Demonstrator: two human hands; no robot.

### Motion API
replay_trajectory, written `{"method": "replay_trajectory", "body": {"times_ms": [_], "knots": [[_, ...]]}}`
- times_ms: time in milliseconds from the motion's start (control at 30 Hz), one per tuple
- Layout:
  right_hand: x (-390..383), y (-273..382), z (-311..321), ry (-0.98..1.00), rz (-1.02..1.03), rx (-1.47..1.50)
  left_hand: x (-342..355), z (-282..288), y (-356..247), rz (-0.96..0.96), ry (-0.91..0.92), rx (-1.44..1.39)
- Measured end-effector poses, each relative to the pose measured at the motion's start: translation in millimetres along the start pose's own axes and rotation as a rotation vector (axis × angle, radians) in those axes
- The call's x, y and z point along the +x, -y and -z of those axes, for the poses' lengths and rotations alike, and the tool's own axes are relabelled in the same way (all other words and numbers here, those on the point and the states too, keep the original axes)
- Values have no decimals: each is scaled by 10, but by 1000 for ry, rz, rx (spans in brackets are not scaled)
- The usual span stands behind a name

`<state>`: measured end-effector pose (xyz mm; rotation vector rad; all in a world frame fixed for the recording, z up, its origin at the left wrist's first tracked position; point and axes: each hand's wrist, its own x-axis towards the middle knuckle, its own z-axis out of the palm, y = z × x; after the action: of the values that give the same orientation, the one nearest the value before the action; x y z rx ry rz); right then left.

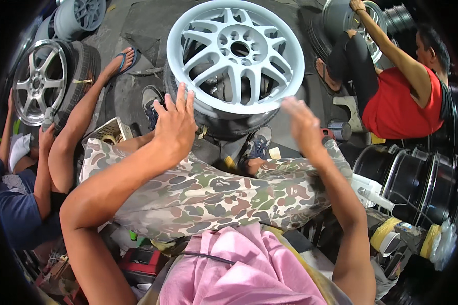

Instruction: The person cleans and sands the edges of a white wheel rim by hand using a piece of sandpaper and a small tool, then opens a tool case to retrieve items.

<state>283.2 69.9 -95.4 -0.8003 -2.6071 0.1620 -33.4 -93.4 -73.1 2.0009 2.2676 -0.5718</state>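
Observation:
A pale grey-white wheel rim [235, 76] with many paired spokes lies face up before me, resting on a black tyre [229, 127]. At its near left edge is my left hand [175, 122], fingers stretched and spread, holding nothing; I cannot tell whether the fingertips touch the rim. My right hand [304, 124] is raised by the near right edge, slightly blurred, its fingers extended and nothing visible in it. Across my lap, camouflage trousers [213, 188] and a pink cloth [239, 264] show below my forearms.
On the left, a person in dark blue handles a silver six-spoke wheel [37, 84]. A person in red [404, 99] sits at the right, one hand on another wheel. Black rims [412, 173] are stacked to my right. A plastic basket [112, 131] stands beside my left knee.

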Motion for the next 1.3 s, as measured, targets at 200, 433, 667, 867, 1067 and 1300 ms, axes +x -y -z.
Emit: {"method": "replay_trajectory", "body": {"times_ms": [200, 433, 667, 867, 1067, 1300], "knots": [[969, -1186, -290, -181, -191, -168, 63, -39, 95, 27, -4, -63], [2624, -1630, -961, -217, -151, -248, 46, 42, -12, 28, 13, -2], [3578, -182, -1499, -51, 14, 31, 80, 95, -110, 62, 123, 58], [2916, 984, -1456, -12, 414, 293, 47, 251, -177, 39, 176, 171], [1984, 1256, -778, 413, 424, 462, -129, 476, -310, -157, 264, 92], [1550, 956, 34, 472, -391, 1156, -286, 455, -374, -623, 170, -490]]}}
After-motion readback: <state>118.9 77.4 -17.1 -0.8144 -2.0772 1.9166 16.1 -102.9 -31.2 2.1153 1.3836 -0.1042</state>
